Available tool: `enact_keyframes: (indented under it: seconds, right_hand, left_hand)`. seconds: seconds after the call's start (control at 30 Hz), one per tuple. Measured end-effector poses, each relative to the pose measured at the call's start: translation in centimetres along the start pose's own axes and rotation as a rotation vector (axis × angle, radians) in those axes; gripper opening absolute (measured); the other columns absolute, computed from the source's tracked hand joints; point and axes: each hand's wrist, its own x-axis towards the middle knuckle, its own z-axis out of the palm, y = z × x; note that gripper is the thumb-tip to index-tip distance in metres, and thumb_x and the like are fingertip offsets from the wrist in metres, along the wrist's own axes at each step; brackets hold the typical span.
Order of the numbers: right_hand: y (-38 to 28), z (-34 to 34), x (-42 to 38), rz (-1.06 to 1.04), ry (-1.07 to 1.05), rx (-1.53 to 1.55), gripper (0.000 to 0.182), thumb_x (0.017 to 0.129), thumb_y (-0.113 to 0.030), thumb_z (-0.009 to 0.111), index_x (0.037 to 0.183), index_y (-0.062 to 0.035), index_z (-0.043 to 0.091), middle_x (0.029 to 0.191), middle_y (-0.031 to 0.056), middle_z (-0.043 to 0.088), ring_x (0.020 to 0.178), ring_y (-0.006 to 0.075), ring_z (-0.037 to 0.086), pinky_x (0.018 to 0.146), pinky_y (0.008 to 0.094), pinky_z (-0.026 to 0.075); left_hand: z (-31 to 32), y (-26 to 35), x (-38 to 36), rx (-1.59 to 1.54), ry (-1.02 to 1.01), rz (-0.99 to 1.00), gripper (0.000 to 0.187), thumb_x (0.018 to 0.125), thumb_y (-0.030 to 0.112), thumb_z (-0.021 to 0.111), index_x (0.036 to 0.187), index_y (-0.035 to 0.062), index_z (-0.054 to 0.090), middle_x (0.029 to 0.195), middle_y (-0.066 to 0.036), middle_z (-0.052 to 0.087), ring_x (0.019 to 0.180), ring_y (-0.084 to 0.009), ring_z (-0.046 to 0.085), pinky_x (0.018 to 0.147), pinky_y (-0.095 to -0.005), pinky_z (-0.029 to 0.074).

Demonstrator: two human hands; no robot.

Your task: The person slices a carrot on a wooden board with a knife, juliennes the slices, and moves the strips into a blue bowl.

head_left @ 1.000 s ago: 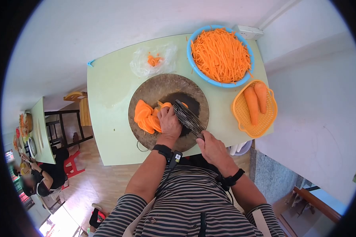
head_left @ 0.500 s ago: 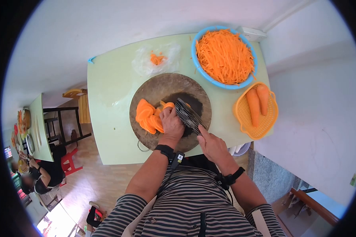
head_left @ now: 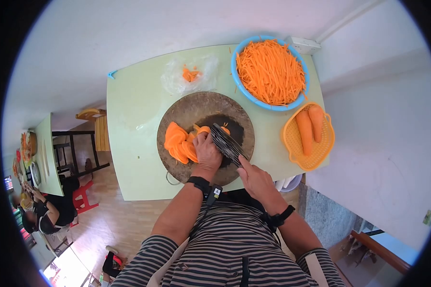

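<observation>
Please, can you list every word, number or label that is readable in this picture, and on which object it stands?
No text can be read.
The small tag by the left wristband carries a mark, too small to read.
The bowl, basket, board and knife show no lettering.
</observation>
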Motion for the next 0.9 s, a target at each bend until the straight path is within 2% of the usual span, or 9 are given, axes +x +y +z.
enact_keyframes:
  seconds: [0.3,0.37,0.6,0.73,0.8,0.9]
  right_hand:
    - [0.7,0.6,0.6,-0.017,0.030,-0.057,0.045,0.104,-0.034,0.051,0.144,-0.0124,0.052,0.090,0.0226,0.069,0.081,0.0427,0.068,0.072,0.0502,0.055]
    - [1.1,1.1,1.3,-0.063,0.090,-0.056,0.047,0.104,-0.039,0.051,0.144,-0.0147,0.053,0.089,0.0202,0.070,0.077,0.0421,0.069,0.068,0.0519,0.055]
    - [-0.5,0.2,3.4,-0.012,0.018,-0.001,0.045,0.104,-0.038,0.050,0.143,-0.0144,0.053,0.100,0.0209,0.071,0.083,0.0430,0.069,0.073,0.0521,0.055]
    - [0.1,0.7,2.1,-0.076,0.084,0.008,0.045,0.104,-0.038,0.050,0.143,-0.0140,0.052,0.099,0.0205,0.071,0.084,0.0422,0.069,0.073,0.0517,0.055]
    - [-0.1,0.4,1.0,-0.066,0.078,0.014,0.045,0.104,-0.038,0.050,0.143,-0.0136,0.052,0.098,0.0206,0.071,0.084,0.0418,0.069,0.073,0.0513,0.056]
    - [-0.7,-0.3,0.4,-0.012,0.033,0.022,0.043,0.104,-0.033,0.052,0.140,-0.0102,0.055,0.098,0.0249,0.070,0.085,0.0421,0.069,0.074,0.0498,0.055]
  left_hand:
    - [-0.2,0.1,0.0,-0.018,-0.010,-0.019,0.032,0.077,0.018,0.066,0.107,0.0098,0.071,0.107,-0.003,0.062,0.101,-0.0280,0.052,0.090,-0.0437,0.037]
    - [-0.4,0.1,0.0,-0.011,-0.026,-0.007,0.031,0.075,0.017,0.067,0.105,0.0104,0.072,0.107,-0.002,0.062,0.102,-0.0280,0.052,0.090,-0.0437,0.037]
    - [-0.5,0.2,0.2,0.016,0.007,0.023,0.025,0.070,0.014,0.070,0.095,0.0115,0.074,0.104,0.000,0.063,0.102,-0.0277,0.054,0.090,-0.0437,0.038]
    - [-0.4,-0.1,0.1,0.008,0.013,0.036,0.025,0.071,0.015,0.070,0.095,0.0115,0.074,0.103,-0.001,0.063,0.100,-0.0278,0.054,0.089,-0.0436,0.038]
    - [0.1,-0.3,-0.2,-0.025,-0.003,-0.007,0.032,0.070,0.016,0.071,0.102,0.0104,0.073,0.103,-0.004,0.066,0.103,-0.0306,0.055,0.089,-0.0451,0.039]
    - [0.0,-0.3,-0.1,-0.036,0.004,-0.005,0.029,0.072,0.016,0.070,0.100,0.0100,0.072,0.102,-0.004,0.065,0.101,-0.0303,0.055,0.088,-0.0444,0.039]
